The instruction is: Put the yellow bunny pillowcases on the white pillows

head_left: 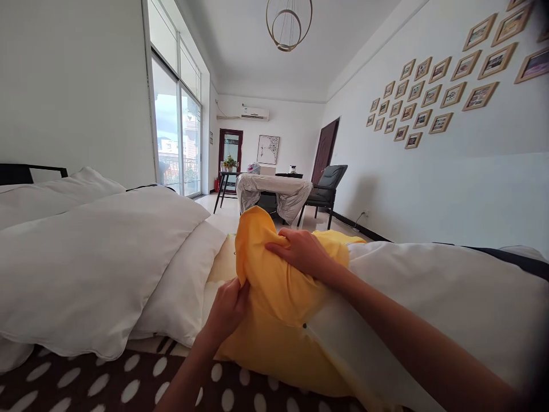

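A bunched yellow cloth (274, 280) lies in front of me, partly raised into a rounded fold at its top. My left hand (229, 303) pinches its left edge, with the fingers closed on the fabric. Higher up and to the right, my right hand (302, 252) rests over the cloth with its fingers bent into the fold; the fingertips are partly hidden. White bedding (446, 286) adjoins the yellow cloth on the right, under my right forearm. A small dark dot shows on the yellow-white border.
White pillows (98, 257) are piled at the left. Brown fabric with white spots (141, 377) runs along the near edge. Beyond the bed stand a covered table (274, 186) and a dark chair (328, 186). Framed pictures hang on the right wall.
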Action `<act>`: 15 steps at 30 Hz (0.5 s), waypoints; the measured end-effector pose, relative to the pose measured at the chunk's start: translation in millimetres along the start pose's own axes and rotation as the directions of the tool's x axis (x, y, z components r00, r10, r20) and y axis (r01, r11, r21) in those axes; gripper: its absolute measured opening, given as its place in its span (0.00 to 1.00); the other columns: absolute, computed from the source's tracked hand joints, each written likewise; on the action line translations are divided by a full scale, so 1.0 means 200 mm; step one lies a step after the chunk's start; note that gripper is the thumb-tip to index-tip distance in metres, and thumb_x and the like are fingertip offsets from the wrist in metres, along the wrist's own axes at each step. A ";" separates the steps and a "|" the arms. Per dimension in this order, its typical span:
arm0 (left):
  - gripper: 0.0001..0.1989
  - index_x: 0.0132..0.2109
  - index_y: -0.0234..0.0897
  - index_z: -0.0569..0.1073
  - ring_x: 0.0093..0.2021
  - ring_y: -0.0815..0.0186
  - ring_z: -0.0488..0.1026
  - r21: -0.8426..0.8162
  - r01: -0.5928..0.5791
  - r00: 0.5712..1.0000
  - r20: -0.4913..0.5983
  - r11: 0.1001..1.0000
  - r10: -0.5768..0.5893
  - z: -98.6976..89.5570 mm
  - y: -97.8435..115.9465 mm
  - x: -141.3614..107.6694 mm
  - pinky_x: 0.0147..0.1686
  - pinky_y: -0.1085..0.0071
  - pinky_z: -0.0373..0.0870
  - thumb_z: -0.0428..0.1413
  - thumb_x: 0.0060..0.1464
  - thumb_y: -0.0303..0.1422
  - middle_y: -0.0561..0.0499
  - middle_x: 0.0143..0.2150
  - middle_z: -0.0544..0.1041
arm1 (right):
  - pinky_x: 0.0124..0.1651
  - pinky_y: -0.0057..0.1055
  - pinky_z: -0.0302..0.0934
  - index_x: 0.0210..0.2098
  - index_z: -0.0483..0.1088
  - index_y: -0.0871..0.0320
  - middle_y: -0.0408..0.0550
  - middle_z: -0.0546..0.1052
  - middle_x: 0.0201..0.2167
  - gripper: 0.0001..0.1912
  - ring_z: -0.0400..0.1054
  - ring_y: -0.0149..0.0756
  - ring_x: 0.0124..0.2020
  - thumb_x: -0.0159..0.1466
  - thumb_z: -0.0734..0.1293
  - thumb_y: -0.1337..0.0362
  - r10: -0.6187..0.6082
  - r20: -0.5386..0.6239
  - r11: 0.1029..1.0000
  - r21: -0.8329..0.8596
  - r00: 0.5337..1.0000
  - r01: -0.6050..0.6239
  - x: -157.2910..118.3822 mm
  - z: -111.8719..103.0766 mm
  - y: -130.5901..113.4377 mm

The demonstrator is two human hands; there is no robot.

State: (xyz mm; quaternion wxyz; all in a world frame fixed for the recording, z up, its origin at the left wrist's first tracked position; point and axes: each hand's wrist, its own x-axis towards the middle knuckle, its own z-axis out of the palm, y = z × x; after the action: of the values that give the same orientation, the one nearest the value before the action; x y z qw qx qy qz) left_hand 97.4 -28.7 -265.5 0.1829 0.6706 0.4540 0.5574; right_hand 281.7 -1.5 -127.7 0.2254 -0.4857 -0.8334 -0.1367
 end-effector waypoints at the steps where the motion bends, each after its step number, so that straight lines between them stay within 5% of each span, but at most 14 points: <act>1: 0.19 0.23 0.38 0.62 0.25 0.66 0.61 -0.015 0.003 0.999 -0.051 1.000 -0.004 0.02 -0.01 -0.01 0.28 0.70 0.54 0.48 0.59 0.41 0.52 0.22 0.69 | 0.27 0.28 0.43 0.29 0.65 0.55 0.45 0.72 0.23 0.21 0.66 0.35 0.26 0.64 0.57 0.44 -0.004 -0.007 1.000 0.007 1.000 0.004 0.00 0.00 0.00; 10: 0.22 0.24 0.39 0.59 0.23 0.69 0.56 -0.271 0.139 0.925 -0.309 0.953 -0.223 0.09 -0.11 -0.02 0.23 0.72 0.53 0.45 0.59 0.50 0.57 0.19 0.58 | 0.27 0.28 0.43 0.24 0.61 0.55 0.42 0.67 0.19 0.21 0.60 0.32 0.22 0.64 0.58 0.47 -0.029 -0.017 0.996 0.080 0.999 0.031 -0.01 -0.04 0.00; 15: 0.23 0.31 0.35 0.67 0.28 0.67 0.64 -0.659 0.246 0.935 -0.032 0.711 -0.353 0.07 -0.09 0.01 0.27 0.72 0.61 0.56 0.48 0.53 0.53 0.26 0.69 | 0.27 0.27 0.43 0.20 0.60 0.56 0.39 0.60 0.15 0.23 0.53 0.28 0.19 0.63 0.60 0.47 -0.148 -0.025 0.981 0.121 0.989 0.150 -0.04 -0.11 -0.04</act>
State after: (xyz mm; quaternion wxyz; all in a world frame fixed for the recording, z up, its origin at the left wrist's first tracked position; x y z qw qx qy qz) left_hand 103.8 -14.0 -282.1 0.4543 0.4382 0.3499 0.6922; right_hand 283.7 -21.4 -112.7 0.2504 -0.4060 -0.8725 -0.1058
